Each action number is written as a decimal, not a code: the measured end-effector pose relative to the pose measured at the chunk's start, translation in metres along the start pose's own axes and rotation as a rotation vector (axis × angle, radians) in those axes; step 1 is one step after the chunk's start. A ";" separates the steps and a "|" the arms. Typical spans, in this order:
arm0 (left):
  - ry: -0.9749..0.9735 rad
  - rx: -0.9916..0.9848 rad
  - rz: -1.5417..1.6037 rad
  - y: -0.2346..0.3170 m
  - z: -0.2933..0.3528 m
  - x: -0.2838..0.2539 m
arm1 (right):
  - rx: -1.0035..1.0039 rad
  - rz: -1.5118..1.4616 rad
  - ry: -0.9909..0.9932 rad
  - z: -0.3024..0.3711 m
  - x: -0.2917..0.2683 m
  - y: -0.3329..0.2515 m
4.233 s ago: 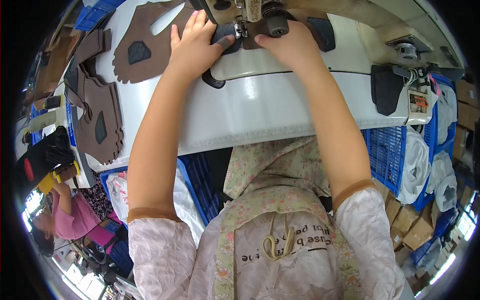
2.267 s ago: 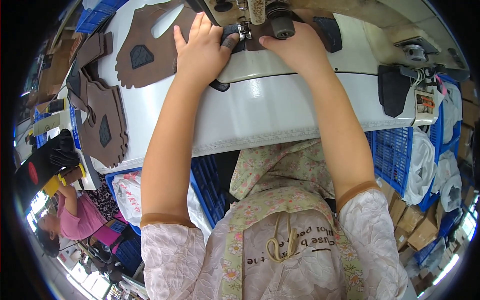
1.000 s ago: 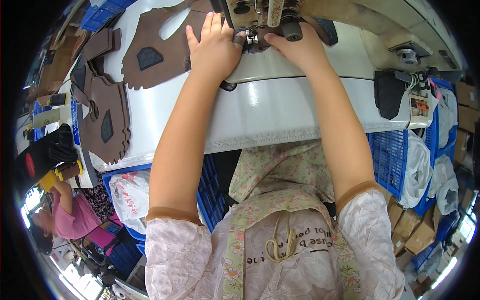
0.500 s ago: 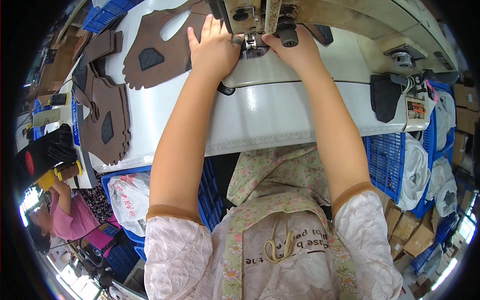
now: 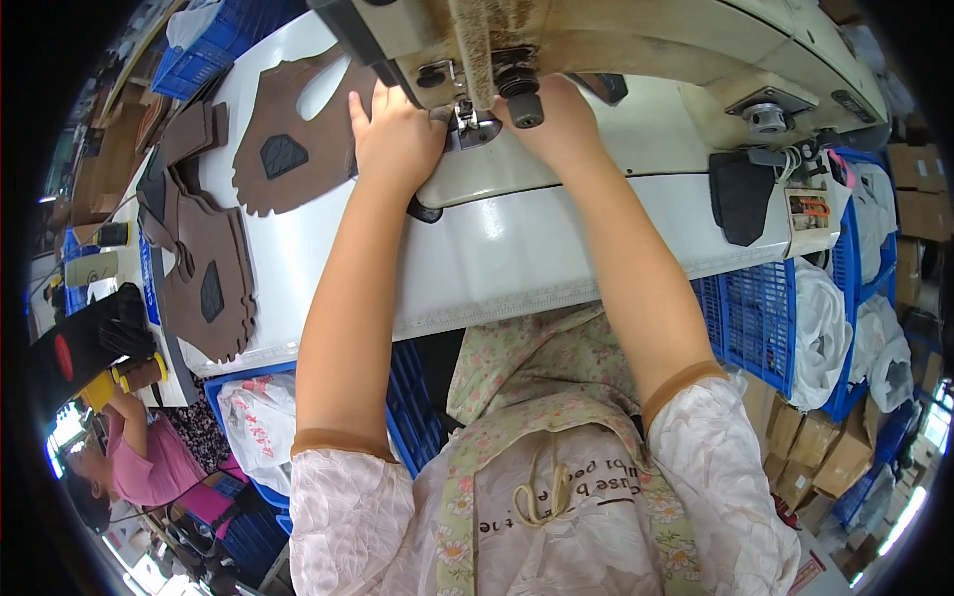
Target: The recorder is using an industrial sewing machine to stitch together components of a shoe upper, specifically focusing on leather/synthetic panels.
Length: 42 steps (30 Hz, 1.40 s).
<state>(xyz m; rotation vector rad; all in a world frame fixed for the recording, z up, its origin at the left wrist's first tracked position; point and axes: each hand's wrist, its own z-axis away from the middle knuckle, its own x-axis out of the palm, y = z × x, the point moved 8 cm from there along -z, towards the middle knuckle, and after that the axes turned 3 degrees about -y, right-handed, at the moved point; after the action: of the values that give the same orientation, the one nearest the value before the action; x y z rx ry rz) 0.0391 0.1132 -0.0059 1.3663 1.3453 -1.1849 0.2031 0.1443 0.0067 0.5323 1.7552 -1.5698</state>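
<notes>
brown piece (image 5: 260, 114): flat, scalloped at one end, with an oval cut-out and a dark patch (image 5: 285, 156) on it; it lies on the tabletop (image 5: 497, 248) left of the sewing machine (image 5: 636, 35), partly under the left hand (image 5: 399, 141).
direction: scalloped end toward the lower left, long axis slanting up to the right; the far end is hidden behind the machine.
left hand: palm down, fingers parted, over the right side of the brown piece, its thumb side just beside the presser foot (image 5: 464, 116).
right hand (image 5: 558, 124): across the presser foot, fingertips hidden behind the dark knob (image 5: 524, 107); whether it grips anything i cannot tell. a dark piece (image 5: 609, 87) shows just beyond it.
surface: white and glossy, a ruler strip (image 5: 497, 312) along the front edge; stacked brown pieces (image 5: 231, 268) at the left, a black piece (image 5: 740, 199) at the right.
room: blue crates (image 5: 757, 313) and white bags (image 5: 823, 333) on both sides, cardboard boxes (image 5: 845, 452) lower right, a person in pink (image 5: 154, 459) at the left.
</notes>
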 end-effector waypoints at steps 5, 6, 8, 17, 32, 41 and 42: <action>0.001 -0.004 0.059 0.006 -0.001 -0.007 | 0.071 0.082 -0.057 0.002 -0.001 0.002; -0.016 -0.007 0.046 0.005 -0.001 -0.004 | 0.081 0.098 -0.043 0.002 0.000 0.004; 0.008 -0.006 0.031 0.003 -0.001 -0.003 | 0.066 0.078 -0.048 0.001 0.002 0.004; -0.006 0.002 0.036 0.001 -0.001 0.002 | 0.021 0.077 0.006 0.001 0.000 0.002; 0.040 0.003 0.046 0.003 0.000 -0.005 | 0.065 0.113 -0.048 0.004 0.002 0.002; 0.022 0.013 0.034 0.001 -0.001 -0.002 | 0.073 0.110 -0.051 0.005 0.001 0.000; 0.020 0.011 0.020 0.001 -0.002 -0.001 | 0.062 0.111 -0.041 0.005 0.000 -0.001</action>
<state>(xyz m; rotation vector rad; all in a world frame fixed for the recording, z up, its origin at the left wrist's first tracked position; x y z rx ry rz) 0.0402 0.1144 -0.0044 1.4000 1.3371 -1.1701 0.2039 0.1396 0.0072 0.6132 1.6233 -1.5506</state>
